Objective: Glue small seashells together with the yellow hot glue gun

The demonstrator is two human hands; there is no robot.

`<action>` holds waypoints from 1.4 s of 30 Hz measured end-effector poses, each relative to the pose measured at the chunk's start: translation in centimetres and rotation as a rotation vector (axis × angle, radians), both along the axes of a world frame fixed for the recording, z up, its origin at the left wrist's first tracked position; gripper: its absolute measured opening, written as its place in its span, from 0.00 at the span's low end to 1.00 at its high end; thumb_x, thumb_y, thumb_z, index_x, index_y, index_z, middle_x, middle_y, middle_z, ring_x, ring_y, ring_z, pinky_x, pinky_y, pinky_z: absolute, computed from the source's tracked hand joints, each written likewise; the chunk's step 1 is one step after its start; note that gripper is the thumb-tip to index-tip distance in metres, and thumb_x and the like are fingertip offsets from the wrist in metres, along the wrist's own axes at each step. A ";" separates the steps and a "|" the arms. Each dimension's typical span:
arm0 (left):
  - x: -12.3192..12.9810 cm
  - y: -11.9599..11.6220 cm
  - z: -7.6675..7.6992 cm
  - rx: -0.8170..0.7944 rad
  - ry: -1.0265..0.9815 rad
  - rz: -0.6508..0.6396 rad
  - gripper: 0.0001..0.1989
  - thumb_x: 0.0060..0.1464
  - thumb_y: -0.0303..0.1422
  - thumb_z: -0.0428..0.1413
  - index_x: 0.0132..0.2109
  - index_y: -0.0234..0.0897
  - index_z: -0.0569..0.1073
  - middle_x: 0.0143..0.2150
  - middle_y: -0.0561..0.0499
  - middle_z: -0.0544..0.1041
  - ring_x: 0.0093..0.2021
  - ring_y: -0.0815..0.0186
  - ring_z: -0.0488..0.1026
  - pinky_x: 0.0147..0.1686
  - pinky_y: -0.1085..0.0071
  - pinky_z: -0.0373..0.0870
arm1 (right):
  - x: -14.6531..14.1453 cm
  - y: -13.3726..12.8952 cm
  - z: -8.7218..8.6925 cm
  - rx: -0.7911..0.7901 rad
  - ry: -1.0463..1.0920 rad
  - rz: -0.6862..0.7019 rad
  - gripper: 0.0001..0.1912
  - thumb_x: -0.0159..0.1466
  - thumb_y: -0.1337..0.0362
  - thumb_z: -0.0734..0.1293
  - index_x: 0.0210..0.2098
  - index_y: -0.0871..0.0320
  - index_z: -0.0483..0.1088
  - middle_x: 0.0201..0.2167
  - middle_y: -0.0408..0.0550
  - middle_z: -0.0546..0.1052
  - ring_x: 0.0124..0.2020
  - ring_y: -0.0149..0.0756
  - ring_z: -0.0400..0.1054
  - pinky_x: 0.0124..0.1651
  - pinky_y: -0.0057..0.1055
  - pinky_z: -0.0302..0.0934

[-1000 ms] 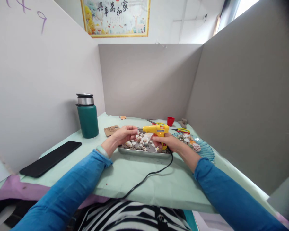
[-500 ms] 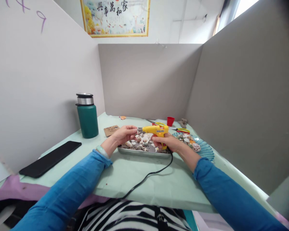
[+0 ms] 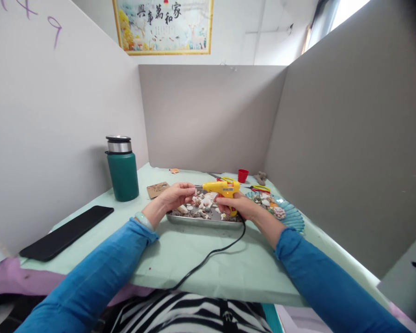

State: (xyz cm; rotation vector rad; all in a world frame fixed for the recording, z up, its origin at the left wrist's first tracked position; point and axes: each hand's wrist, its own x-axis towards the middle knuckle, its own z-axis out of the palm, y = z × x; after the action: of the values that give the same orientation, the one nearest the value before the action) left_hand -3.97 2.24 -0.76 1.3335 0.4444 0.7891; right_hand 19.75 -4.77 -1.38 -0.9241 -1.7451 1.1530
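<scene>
A yellow glue gun (image 3: pixel 222 186) with a black cord is gripped in my right hand (image 3: pixel 241 204), its nozzle pointing left. At the nozzle's tip, my left hand (image 3: pixel 177 195) pinches a small pale piece, too small to name. Both hands are above a metal tray (image 3: pixel 208 222) of shells (image 3: pixel 205 202) and small stones. To the right, a blue shell-shaped dish (image 3: pixel 293 215) carries more shells, one of them striped.
A green bottle (image 3: pixel 123 176) and a black flat object (image 3: pixel 67 232) are at left. Behind the tray are a brown card (image 3: pixel 157 189), scissors, a red cup (image 3: pixel 243 175), yellow-and-red handled pliers (image 3: pixel 260 188) and a grey lump (image 3: pixel 260 177). Grey panels surround the table.
The view has shifted slightly. My left fingertips have drawn a little away from the nozzle, and the small pale piece now shows below them. My right hand keeps its hold.
</scene>
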 end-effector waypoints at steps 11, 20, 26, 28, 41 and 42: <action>0.3 -0.1 0.4 -0.047 -0.033 0.105 0.08 0.44 0.27 0.63 0.31 0.30 0.72 0.23 0.55 0.70 0.18 0.77 0.63 0.28 0.73 0.71 | 0.2 0.7 -0.2 0.035 0.017 -0.035 0.16 0.54 0.51 0.69 0.31 0.59 0.70 0.21 0.42 0.71 0.17 0.25 0.58 0.21 0.25 0.53; 0.5 0.8 0.3 -0.113 -0.042 0.366 0.07 0.44 0.24 0.61 0.32 0.31 0.70 0.23 0.53 0.71 0.18 0.74 0.66 0.25 0.74 0.71 | -1.7 1.1 -0.4 0.357 -0.624 -0.571 0.14 0.56 0.53 0.67 0.36 0.56 0.70 0.31 0.47 0.75 0.31 0.38 0.68 0.31 0.29 0.54; 0.7 0.4 0.4 -0.051 -0.021 0.355 0.10 0.39 0.25 0.64 0.30 0.31 0.70 0.22 0.54 0.71 0.17 0.75 0.64 0.24 0.73 0.70 | -2.6 0.3 -0.4 0.439 -0.749 -0.572 0.15 0.57 0.52 0.66 0.38 0.55 0.70 0.30 0.47 0.76 0.31 0.39 0.68 0.30 0.29 0.52; 0.8 0.1 0.5 -0.018 0.002 0.315 0.11 0.37 0.25 0.64 0.30 0.31 0.70 0.22 0.54 0.70 0.16 0.76 0.63 0.24 0.72 0.70 | -2.5 0.1 -0.2 0.448 -0.683 -0.589 0.12 0.58 0.56 0.65 0.38 0.55 0.69 0.30 0.46 0.75 0.30 0.36 0.67 0.30 0.27 0.52; 0.1 0.4 0.3 -0.158 -0.080 0.207 0.07 0.42 0.22 0.62 0.32 0.29 0.73 0.23 0.51 0.73 0.18 0.74 0.66 0.26 0.72 0.71 | -0.9 -0.5 0.3 0.839 -0.655 -0.277 0.10 0.56 0.66 0.62 0.38 0.57 0.67 0.32 0.47 0.73 0.31 0.35 0.65 0.33 0.29 0.54; 0.0 0.4 0.3 -0.163 -0.086 0.200 0.07 0.43 0.22 0.62 0.32 0.29 0.73 0.24 0.51 0.73 0.18 0.74 0.66 0.25 0.72 0.71 | -1.0 -0.5 0.2 0.844 -0.662 -0.276 0.10 0.56 0.66 0.62 0.39 0.57 0.68 0.33 0.48 0.74 0.31 0.36 0.65 0.34 0.29 0.54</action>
State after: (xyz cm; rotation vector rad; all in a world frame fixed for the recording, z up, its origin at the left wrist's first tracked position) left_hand -3.92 2.62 -0.45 1.1105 0.5674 0.9519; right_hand 18.75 -5.26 -1.15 -0.9927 -2.2277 -0.1511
